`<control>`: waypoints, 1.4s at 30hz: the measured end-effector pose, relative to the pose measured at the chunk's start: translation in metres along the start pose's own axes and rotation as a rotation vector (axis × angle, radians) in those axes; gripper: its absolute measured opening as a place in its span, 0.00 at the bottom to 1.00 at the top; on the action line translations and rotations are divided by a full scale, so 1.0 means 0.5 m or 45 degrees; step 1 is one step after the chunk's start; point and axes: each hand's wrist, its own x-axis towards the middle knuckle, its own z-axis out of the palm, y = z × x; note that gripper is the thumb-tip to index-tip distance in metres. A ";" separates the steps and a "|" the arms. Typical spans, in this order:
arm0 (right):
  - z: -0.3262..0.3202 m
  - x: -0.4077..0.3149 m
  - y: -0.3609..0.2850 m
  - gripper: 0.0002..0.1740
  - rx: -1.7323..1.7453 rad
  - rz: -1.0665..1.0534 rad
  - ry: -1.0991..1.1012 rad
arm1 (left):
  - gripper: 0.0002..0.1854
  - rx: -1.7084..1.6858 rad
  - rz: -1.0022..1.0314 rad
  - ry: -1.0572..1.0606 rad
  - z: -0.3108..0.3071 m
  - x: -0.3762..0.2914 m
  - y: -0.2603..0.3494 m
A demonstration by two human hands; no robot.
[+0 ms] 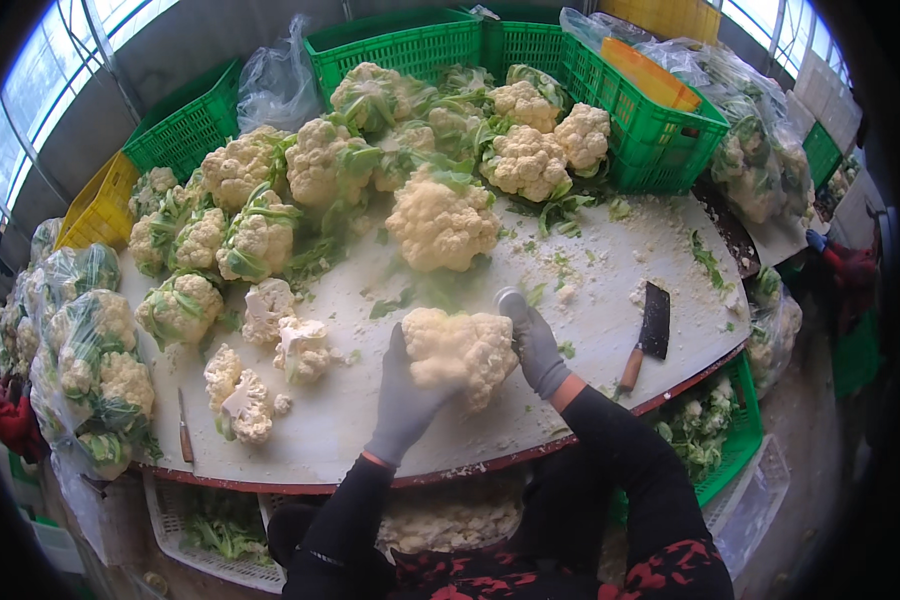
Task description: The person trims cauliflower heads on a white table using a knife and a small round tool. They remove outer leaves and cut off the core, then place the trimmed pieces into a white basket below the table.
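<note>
A trimmed cauliflower head (457,352) is held over the white tabletop (570,300) near its front edge. My left hand (414,409), in a grey glove, cups it from the left and below. Also gloved, my right hand (541,352) is at its right side, closed around a small tool with a round metal end (510,300). How the tool meets the head is unclear. Just beyond lies another large cauliflower (442,221). Cut cauliflower pieces (246,405) rest to the left of my left hand.
A cleaver (654,322) lies on the right, a small knife (184,431) on the left. Leafy cauliflowers (326,161) pile up before green crates (397,49). Bagged cauliflowers (94,360) stand at left; crates (202,525) sit under the table. A co-worker's sleeve (855,266) shows far right.
</note>
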 end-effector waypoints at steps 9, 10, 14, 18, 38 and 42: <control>-0.040 0.082 -0.246 0.36 -1.149 -0.514 -1.077 | 0.65 0.128 -0.122 -0.177 0.014 0.003 0.003; -0.032 0.082 -0.261 0.36 -1.108 -0.375 -1.066 | 0.65 0.115 -0.143 -0.193 0.012 0.002 -0.002; -0.064 0.111 -0.303 0.33 -1.527 -0.082 -0.615 | 0.67 -0.031 -0.091 -0.200 -0.003 -0.002 -0.014; 0.005 0.046 -0.321 0.28 -1.258 -0.503 -1.002 | 0.66 -0.021 -0.162 -0.207 -0.008 -0.005 -0.002; -0.033 0.058 -0.217 0.32 -0.735 -0.124 -0.708 | 0.42 -0.248 -0.180 0.000 -0.021 -0.004 0.002; -0.029 0.116 -0.166 0.38 -1.519 0.098 -0.643 | 0.45 -0.258 -0.560 0.021 -0.052 -0.021 0.007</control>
